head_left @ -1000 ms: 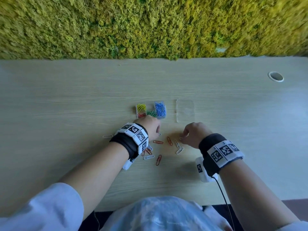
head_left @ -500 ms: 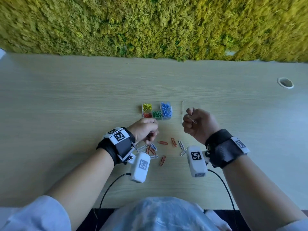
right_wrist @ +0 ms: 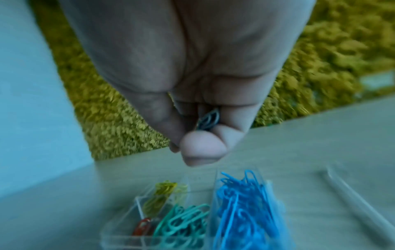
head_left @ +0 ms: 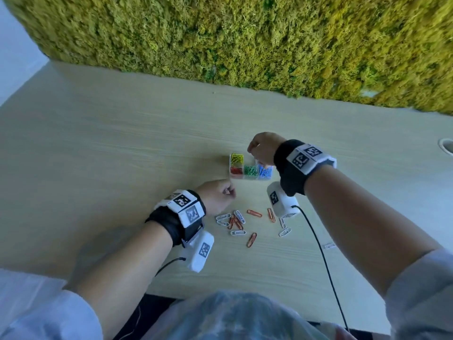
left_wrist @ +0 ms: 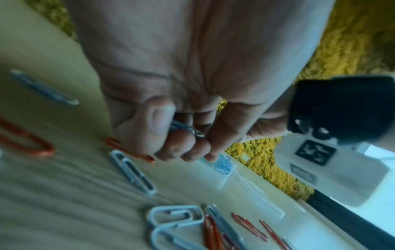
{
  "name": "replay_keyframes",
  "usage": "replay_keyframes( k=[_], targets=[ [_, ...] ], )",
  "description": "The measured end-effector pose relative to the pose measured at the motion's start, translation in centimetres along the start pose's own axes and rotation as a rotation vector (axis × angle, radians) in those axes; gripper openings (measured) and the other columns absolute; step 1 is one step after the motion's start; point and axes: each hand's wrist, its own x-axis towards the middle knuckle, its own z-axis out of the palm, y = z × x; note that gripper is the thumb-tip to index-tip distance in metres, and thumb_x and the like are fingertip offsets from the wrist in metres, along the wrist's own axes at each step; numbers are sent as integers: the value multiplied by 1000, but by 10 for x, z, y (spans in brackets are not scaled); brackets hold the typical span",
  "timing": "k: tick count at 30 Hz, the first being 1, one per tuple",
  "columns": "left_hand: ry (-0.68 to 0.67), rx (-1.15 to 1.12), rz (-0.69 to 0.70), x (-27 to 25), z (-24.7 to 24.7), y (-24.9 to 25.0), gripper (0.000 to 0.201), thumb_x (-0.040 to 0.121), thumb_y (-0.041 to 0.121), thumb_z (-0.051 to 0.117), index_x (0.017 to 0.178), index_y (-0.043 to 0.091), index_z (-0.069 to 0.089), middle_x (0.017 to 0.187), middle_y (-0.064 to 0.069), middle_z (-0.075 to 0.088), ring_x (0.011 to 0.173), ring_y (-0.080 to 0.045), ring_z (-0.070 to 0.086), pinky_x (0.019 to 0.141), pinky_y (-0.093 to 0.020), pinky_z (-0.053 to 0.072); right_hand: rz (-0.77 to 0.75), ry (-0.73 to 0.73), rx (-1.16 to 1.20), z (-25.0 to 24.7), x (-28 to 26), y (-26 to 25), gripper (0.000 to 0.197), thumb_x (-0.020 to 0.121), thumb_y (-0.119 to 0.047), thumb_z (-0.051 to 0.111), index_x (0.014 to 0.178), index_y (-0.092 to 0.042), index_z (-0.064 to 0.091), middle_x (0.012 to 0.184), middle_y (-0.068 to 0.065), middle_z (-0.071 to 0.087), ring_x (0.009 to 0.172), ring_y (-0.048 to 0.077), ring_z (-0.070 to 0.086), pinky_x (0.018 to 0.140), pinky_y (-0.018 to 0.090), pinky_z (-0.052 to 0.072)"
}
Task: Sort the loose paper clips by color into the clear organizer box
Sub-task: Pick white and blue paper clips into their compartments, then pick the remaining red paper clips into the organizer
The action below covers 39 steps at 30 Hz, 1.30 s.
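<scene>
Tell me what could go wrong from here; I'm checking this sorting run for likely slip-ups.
1. The right hand hovers over the clear organizer box, its curled fingers holding pale clips. No compartment shows that color, so they could drop among the blue clips.
2. The left hand also grips a pale clip loosely; it might slip back into the loose pile.
3. The right wrist cable trails near loose clips and could drag them.
</scene>
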Motion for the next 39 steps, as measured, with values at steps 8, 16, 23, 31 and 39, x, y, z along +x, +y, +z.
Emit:
replay_keyframes(
  k=[8, 16, 23, 31, 39],
  targets=[
    [29, 252, 52, -2, -10, -2, 10, 90, 15, 49, 94, 21, 55, 104, 3, 59, 88, -12, 52, 73, -21, 38, -39, 69, -525, 8, 8, -19, 32, 90, -1, 47, 116, -8, 63, 118, 8, 64, 101, 23, 64, 80, 28, 55],
    [142, 277, 83, 14, -13, 17, 24, 88, 0, 44, 93, 19, 58, 108, -4, 61, 93, -21, 58, 77, -27, 47, -41, 230, -137, 0, -13, 13, 36, 91, -4, 41, 112, -21, 64, 103, 4, 59, 65, 15, 56, 48, 19, 41],
    [241, 523, 153, 42, -23, 55, 26, 87, 0, 51, 106, 15, 61, 112, -6, 58, 89, -22, 52, 74, -27, 42, -16, 319, 85, 15, -58, 79, 26, 88, -10, 50, 100, -22, 70, 93, 2, 70, 72, 20, 63, 67, 26, 52],
    [189, 716, 233, 73, -20, 76, 37, 81, -9, 52, 105, 16, 63, 112, -6, 60, 100, -28, 59, 75, -29, 44, 62, 310, 196, 31, -104, 124, 26, 90, -8, 49, 103, -18, 70, 87, -2, 62, 71, 16, 57, 65, 20, 41],
    [416, 450, 355, 65, -31, 51, 24, 87, 0, 56, 101, 17, 66, 96, 2, 59, 82, -14, 53, 74, -25, 43, 60, 315, 217, 39, -116, 130, 24, 90, -8, 51, 100, -20, 70, 83, -2, 63, 71, 17, 60, 57, 19, 42]
  ],
)
